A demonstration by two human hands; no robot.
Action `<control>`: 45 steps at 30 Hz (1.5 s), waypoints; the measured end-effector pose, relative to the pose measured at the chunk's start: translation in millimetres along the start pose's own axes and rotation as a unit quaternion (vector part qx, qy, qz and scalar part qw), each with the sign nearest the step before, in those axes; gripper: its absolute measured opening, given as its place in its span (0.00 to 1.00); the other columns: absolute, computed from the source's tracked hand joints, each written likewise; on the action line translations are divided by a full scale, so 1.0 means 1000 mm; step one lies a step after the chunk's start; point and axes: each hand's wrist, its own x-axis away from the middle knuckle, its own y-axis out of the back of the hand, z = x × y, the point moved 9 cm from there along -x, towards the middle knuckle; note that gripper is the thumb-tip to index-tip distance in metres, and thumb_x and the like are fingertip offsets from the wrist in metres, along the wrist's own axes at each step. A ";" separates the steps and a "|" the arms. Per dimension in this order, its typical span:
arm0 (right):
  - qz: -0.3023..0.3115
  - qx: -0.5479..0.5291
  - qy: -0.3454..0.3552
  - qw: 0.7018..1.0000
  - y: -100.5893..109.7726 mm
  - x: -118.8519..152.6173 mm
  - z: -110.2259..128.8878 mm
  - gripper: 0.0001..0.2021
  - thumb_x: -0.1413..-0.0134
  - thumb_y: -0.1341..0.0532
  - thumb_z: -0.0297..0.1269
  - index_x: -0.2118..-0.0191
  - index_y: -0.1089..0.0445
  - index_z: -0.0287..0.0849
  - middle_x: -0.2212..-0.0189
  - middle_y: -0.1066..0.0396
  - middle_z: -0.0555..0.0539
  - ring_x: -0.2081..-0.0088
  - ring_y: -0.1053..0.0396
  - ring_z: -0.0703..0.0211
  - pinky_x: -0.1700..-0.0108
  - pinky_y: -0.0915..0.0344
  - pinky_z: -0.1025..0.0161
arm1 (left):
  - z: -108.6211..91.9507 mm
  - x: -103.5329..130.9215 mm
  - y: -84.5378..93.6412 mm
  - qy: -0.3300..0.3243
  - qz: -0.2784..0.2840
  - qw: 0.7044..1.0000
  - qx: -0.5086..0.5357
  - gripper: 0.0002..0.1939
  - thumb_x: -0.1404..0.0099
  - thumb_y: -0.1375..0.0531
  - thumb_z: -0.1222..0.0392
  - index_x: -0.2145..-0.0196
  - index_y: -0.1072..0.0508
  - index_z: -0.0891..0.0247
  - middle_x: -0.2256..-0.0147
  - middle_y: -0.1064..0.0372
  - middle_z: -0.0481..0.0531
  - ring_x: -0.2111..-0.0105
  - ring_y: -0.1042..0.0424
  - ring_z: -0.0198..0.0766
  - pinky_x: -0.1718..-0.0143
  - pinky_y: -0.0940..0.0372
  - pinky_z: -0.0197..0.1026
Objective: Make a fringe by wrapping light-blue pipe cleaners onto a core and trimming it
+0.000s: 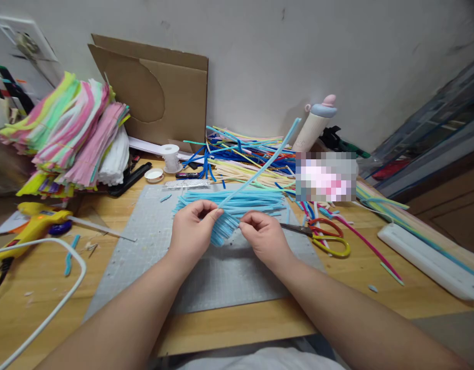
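Left hand: the left hand (193, 228) sits over the grey cutting mat (144, 241), its fingers (206, 209) curled and pinching the folded bunch of light-blue pipe cleaners (225, 226) at its left end.
Right hand: the right hand (263, 234) is just beside it, thumb and forefinger pressed together on the same bunch from the right — the two hands nearly meet over it.
Held bunch: short blue loops fan downward between the hands; one long blue pipe cleaner (268, 159) rises from the pinch and slants up to the right toward the wall.
Loose blue stems: a flat sheaf of straight light-blue stems (256, 200) lies on the mat just behind the hands.
Scissors: red-and-yellow-handled scissors (324, 234) lie on the mat's right edge, near the right hand, blades pointing left.
Mixed pile: a tangle of blue, cream and red pipe cleaners (244, 154) lies further back on the wooden surface (240, 324).
Left side: a yellow glue gun (32, 223) rests on the surface well apart from the hands, with a white cable (63, 303) curving in front of it; pastel bundles (71, 133) are stacked behind it.
Back: a cardboard sheet (163, 92) leans on the wall, with a spool of thread (170, 156) in front of it.
Right side: a bottle with a pink cap (316, 123) stands behind a blurred patch; a long white case (425, 259) lies at the right edge.
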 end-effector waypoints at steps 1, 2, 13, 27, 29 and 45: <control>-0.007 0.007 0.005 1.000 0.001 0.000 0.001 0.06 0.57 0.42 0.34 0.80 0.38 0.42 0.83 0.45 0.54 0.79 0.48 0.66 0.77 0.50 0.67 | 0.002 -0.001 -0.001 0.012 0.001 1.000 0.013 0.09 0.48 0.37 0.55 0.75 0.28 0.63 0.78 0.32 0.46 0.77 0.36 0.34 0.75 0.42 0.35; -0.008 0.012 0.005 1.000 0.001 0.001 0.001 0.06 0.57 0.43 0.34 0.80 0.38 0.42 0.83 0.45 0.54 0.79 0.48 0.66 0.77 0.50 0.67 | 0.004 -0.001 -0.001 0.020 0.000 1.000 0.022 0.09 0.49 0.37 0.54 0.76 0.28 0.63 0.78 0.33 0.46 0.78 0.37 0.33 0.76 0.42 0.34; 0.005 0.142 0.162 0.976 0.015 -0.002 0.033 0.05 0.47 0.42 0.36 0.66 0.31 0.43 0.66 0.31 0.47 0.61 0.35 0.56 0.58 0.41 0.60 | 0.015 -0.007 -0.024 0.085 0.170 0.980 0.062 0.12 0.52 0.34 0.53 0.76 0.28 0.65 0.78 0.32 0.45 0.79 0.36 0.31 0.76 0.43 0.34; 0.062 0.192 0.154 0.967 -0.002 -0.003 0.022 0.03 0.45 0.43 0.32 0.67 0.31 0.42 0.71 0.31 0.49 0.69 0.34 0.61 0.67 0.40 0.65 | 0.020 0.000 -0.033 0.066 0.215 0.974 0.006 0.15 0.48 0.36 0.50 0.69 0.25 0.66 0.70 0.26 0.53 0.71 0.30 0.39 0.68 0.37 0.40; 0.044 0.217 0.180 0.958 0.000 -0.001 0.028 0.03 0.47 0.42 0.31 0.65 0.32 0.42 0.70 0.32 0.48 0.67 0.35 0.60 0.67 0.40 0.65 | 0.019 -0.001 -0.029 0.062 0.194 0.979 0.003 0.14 0.48 0.36 0.51 0.71 0.26 0.66 0.72 0.27 0.51 0.73 0.31 0.37 0.70 0.38 0.38; 0.079 0.240 0.246 0.936 -0.006 0.009 0.039 0.12 0.43 0.47 0.26 0.57 0.30 0.42 0.63 0.33 0.45 0.61 0.33 0.60 0.60 0.37 0.63 | 0.026 -0.003 -0.022 0.126 0.115 0.978 0.118 0.16 0.54 0.32 0.52 0.72 0.26 0.66 0.75 0.30 0.48 0.75 0.34 0.33 0.72 0.40 0.35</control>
